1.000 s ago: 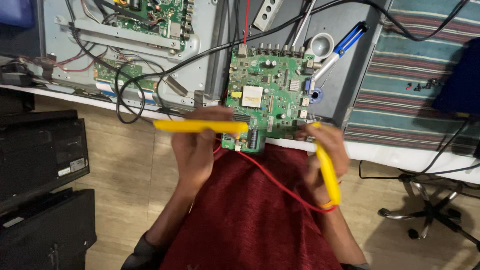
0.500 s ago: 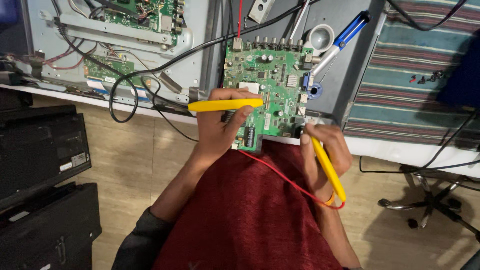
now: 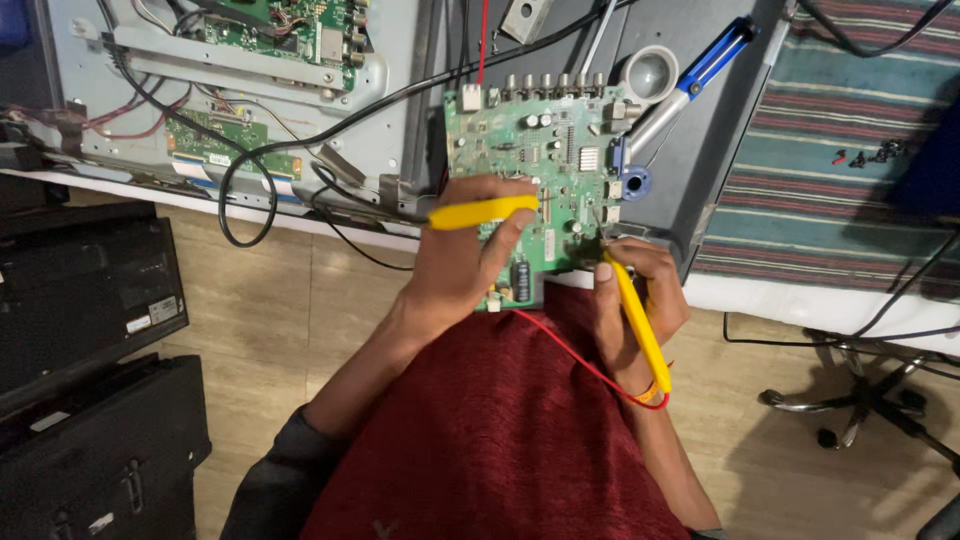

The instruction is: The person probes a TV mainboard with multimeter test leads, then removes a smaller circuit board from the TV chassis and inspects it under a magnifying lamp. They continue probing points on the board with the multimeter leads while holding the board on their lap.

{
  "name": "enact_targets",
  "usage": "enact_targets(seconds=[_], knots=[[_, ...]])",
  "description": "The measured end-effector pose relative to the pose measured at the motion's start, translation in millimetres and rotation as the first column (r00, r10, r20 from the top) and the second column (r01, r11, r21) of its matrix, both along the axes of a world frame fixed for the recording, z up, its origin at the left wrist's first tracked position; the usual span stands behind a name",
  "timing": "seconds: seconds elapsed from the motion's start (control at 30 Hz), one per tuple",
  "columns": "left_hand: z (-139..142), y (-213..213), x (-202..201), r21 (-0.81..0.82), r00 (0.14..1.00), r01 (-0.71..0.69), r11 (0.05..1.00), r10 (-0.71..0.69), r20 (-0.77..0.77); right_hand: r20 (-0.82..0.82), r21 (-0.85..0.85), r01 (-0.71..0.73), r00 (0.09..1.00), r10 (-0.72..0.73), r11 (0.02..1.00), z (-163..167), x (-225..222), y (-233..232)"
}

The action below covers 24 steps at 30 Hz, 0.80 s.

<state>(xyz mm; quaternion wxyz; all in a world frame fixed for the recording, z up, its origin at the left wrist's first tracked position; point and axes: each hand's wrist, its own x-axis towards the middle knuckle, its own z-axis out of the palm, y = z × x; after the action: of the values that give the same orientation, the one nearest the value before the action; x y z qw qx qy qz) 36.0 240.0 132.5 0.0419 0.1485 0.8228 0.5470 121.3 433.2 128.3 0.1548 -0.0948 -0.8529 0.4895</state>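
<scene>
The head camera looks straight down at a person in a dark red top working at the edge of a worktop (image 3: 760, 290).

The left hand (image 3: 465, 265) has its fingers closed around a yellow probe (image 3: 485, 211), which lies nearly level with its tip pointing right onto a green circuit board (image 3: 535, 165). The same hand covers the board's lower left part.

The right hand (image 3: 635, 300) has its fingers clamped on a second yellow probe (image 3: 635, 320), held slanted with its tip up at the board's lower right edge and its tail down by the wrist. A red wire (image 3: 570, 350) runs from that tail across the red top towards the board's lower edge.

The board itself sits at the front edge of the worktop, partly overhanging the person's lap, with a row of round sockets along its far edge.

Just beyond the board's right corner lie a grey roll of tape (image 3: 650, 72) and a blue-handled tool (image 3: 700, 70). To the left rests a grey metal chassis (image 3: 250, 90) carrying more green boards, with a black cable (image 3: 250, 190) looping off it. A striped cloth (image 3: 830, 170) covers the worktop on the right. Black cases (image 3: 80, 290) stand on the floor at the left, and a chair base (image 3: 860, 400) shows at the right.
</scene>
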Motion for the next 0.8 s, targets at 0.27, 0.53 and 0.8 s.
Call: enact_targets(seconds=[0.27,0.53,0.8], knots=[[6.1,0.1,-4.3,-0.083,0.991,0.073,0.994,-0.081,-0.102,-0.032,-0.188,-0.033,0.999,0.027,0.982,-2.2,-1.7,0.6],[-3.1,3.5,-3.7,0.089,0.998,0.017,0.996,-0.022,0.056,-0.105,-0.022,-0.048,0.993,0.045,0.999,-8.2,-1.7,4.8],[-15.8,1.4,-2.7,0.074,0.999,0.032,0.997,-0.031,-0.01,-0.072,-0.339,-0.104,0.994,0.084,0.935,-20.0,-11.6,21.4]])
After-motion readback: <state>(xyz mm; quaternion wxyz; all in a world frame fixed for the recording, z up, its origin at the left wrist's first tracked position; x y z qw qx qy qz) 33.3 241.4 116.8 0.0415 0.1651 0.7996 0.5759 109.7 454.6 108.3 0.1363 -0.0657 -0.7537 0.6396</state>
